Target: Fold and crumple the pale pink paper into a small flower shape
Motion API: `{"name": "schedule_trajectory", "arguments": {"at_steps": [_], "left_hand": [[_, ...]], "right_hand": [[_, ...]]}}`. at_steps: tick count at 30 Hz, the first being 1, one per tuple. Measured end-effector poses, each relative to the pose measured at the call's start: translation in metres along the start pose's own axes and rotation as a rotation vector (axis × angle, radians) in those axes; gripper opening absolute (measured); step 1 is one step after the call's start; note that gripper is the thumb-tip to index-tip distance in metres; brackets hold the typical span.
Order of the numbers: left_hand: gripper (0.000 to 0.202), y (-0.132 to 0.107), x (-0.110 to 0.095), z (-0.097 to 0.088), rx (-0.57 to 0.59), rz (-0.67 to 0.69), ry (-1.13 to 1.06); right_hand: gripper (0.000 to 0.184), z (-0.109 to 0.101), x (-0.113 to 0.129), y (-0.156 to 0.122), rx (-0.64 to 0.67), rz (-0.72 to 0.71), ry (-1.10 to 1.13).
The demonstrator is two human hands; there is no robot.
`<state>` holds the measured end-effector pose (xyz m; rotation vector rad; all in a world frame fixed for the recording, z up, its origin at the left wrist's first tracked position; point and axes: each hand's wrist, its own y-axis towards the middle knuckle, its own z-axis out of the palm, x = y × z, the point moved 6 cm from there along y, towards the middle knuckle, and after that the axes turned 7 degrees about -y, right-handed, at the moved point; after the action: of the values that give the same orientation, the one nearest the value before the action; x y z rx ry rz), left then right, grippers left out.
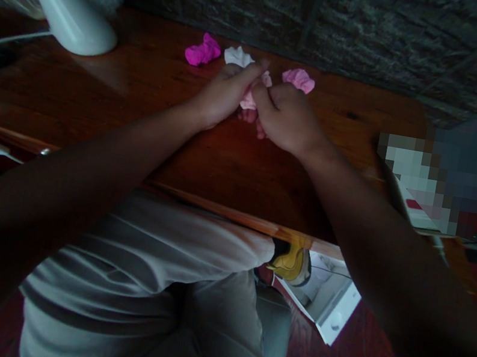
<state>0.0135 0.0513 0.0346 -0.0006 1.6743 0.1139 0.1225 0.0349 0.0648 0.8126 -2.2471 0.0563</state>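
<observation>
My left hand [223, 93] and my right hand [288, 117] meet over the far middle of a wooden table [150, 103]. Both are closed on a pale pink crumpled piece [248, 100] held between them, fingers pinching it from either side. Just behind the hands lie a white crumpled piece [237, 56], a bright magenta piece [202, 52] to its left, and a light pink piece [299, 79] to the right. What the pieces are made of I cannot tell in the dim light.
A white lamp or fan base [68, 10] with a cord stands at the table's far left. A dark stone wall [338, 18] backs the table. Papers [416, 211] lie at the right edge. A yellow shoe [291, 261] and a white box [331, 304] sit on the floor.
</observation>
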Motion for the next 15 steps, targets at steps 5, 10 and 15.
{"name": "schedule_trajectory", "arguments": {"at_steps": [5,10,15], "left_hand": [[0.058,-0.002,-0.006,0.004,0.083,0.089,-0.060],[0.054,-0.008,-0.011,0.004,0.081,0.083,-0.064],[0.060,-0.006,-0.009,0.003,0.064,0.091,0.016]], "right_hand": [[0.055,0.001,0.001,0.000,0.005,0.001,-0.005],[0.055,0.000,0.003,0.000,-0.006,-0.014,-0.042],[0.056,0.001,0.002,0.000,0.009,-0.005,-0.030]]}}
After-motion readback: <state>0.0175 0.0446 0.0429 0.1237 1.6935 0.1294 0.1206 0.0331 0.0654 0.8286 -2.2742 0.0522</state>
